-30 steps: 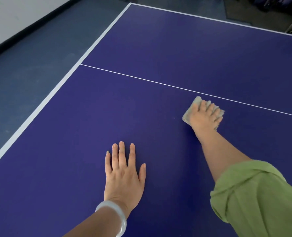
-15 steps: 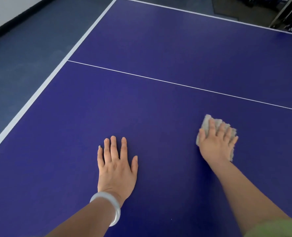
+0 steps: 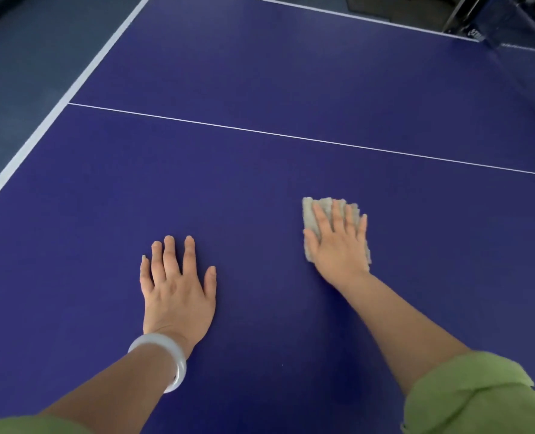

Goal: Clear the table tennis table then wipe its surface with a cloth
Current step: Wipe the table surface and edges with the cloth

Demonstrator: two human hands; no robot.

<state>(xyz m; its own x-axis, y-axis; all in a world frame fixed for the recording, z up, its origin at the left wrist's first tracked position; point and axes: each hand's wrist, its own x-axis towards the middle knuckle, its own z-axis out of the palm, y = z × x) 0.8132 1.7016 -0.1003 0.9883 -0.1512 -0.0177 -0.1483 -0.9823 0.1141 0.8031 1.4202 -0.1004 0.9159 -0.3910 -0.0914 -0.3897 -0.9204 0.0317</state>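
The right hand (image 3: 338, 245) is pressing down flat, fingers straight and slightly spread, on the beige cloth (image 3: 310, 214), which is lying on the purple table tennis table (image 3: 260, 73) at two o'clock from the left hand (image 3: 177, 286). That left hand, with a pale bangle (image 3: 170, 355) at the wrist, is resting palm-down on the tabletop, fingers straight, holding nothing.

Both forearms are bare. The left wrist wears a bangle (image 3: 163, 341): a thick, smooth ring, milky white and slightly translucent, with a glossy edge. Well behind the bangle, the left sleeve (image 3: 25, 426) shows only as a blurred light-green strip. The right sleeve (image 3: 479, 396), across from the bangle, is the same light green, a loose fabric pushed up into soft, bunched folds at its cuff.
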